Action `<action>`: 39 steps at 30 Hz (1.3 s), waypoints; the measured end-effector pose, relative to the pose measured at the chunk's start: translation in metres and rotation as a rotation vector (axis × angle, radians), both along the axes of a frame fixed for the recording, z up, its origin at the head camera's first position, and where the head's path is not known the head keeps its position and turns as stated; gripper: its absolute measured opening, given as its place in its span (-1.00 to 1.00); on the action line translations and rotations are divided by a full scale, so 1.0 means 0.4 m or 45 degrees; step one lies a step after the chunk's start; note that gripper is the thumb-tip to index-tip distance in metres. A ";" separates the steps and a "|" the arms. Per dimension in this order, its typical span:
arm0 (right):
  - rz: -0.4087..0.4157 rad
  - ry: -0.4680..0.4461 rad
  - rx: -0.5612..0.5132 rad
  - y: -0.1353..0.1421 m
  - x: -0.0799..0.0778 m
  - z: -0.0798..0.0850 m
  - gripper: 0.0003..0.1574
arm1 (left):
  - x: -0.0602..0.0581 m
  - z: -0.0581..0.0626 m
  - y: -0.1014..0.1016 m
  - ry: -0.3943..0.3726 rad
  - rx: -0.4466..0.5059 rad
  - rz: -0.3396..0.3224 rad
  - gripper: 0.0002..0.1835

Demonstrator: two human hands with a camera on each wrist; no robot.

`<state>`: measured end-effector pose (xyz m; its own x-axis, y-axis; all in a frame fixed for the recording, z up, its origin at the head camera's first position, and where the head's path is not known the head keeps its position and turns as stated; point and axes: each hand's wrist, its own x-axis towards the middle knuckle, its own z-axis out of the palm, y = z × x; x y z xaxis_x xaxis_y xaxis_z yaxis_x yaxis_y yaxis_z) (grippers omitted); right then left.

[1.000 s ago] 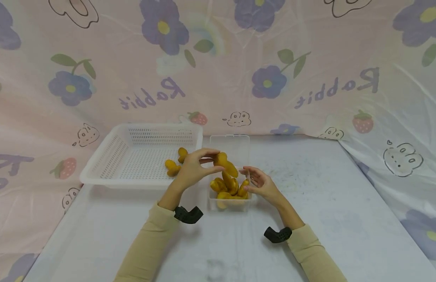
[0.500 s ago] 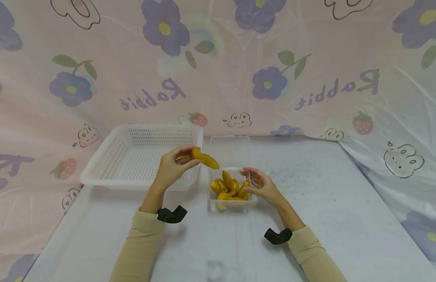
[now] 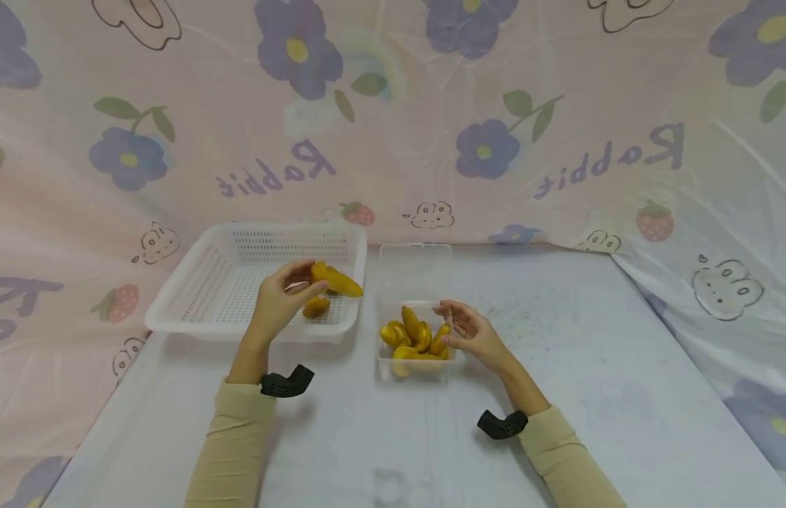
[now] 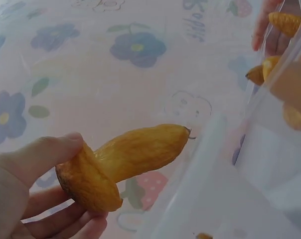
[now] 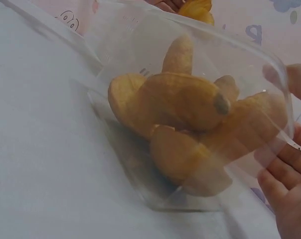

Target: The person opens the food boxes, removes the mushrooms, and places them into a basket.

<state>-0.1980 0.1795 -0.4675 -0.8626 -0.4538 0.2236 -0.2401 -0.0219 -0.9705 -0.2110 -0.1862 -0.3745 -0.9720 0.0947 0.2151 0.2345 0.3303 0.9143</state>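
A white slotted basket (image 3: 202, 327) sits at the far left corner of the white surface (image 3: 621, 353). The left hand (image 3: 285, 293), its tan sleeve (image 3: 231, 441) coming in over the near edge, pinches a yellow mushroom-shaped piece (image 3: 339, 280) between thumb and fingers. The hand grips it by the cap, and the stem points right, above the right end of the basket. Below it, another yellow piece (image 3: 316, 307) lies inside the basket, close to the near right corner. A black curved wrist mount (image 3: 287, 382) shows at the left cuff.

Right of the basket, around the middle of the surface, stands a clear box (image 3: 431, 372) with several yellow pieces (image 3: 412, 331) heaped in it, one tip poking up. Its clear lid (image 3: 415, 271) is open on the far side, towards the surface's far edge. The right hand (image 3: 474, 331) holds the box's right wall, thumb and fingers curled about it. A patterned cloth (image 3: 393, 106) hangs behind the far edge.
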 end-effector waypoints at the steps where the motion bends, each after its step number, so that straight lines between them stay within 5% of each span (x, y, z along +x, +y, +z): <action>1: -0.003 -0.005 0.002 0.001 0.000 0.000 -0.06 | -0.001 -0.002 -0.004 -0.016 -0.009 0.006 -0.39; 14: 0.008 0.000 -0.013 0.000 -0.001 -0.005 -0.05 | 0.002 -0.030 -0.066 -0.100 -0.162 0.087 -0.38; 25: 0.016 0.018 -0.016 0.002 0.000 -0.005 -0.08 | 0.020 -0.024 -0.094 -0.052 -0.512 0.091 -0.48; 34: 0.039 0.022 -0.048 0.005 0.002 -0.013 -0.08 | 0.029 -0.025 -0.103 -0.209 -0.626 0.052 -0.43; 39: 0.017 0.015 -0.010 0.000 0.000 -0.009 -0.06 | 0.025 -0.024 -0.104 -0.201 -0.642 0.083 -0.40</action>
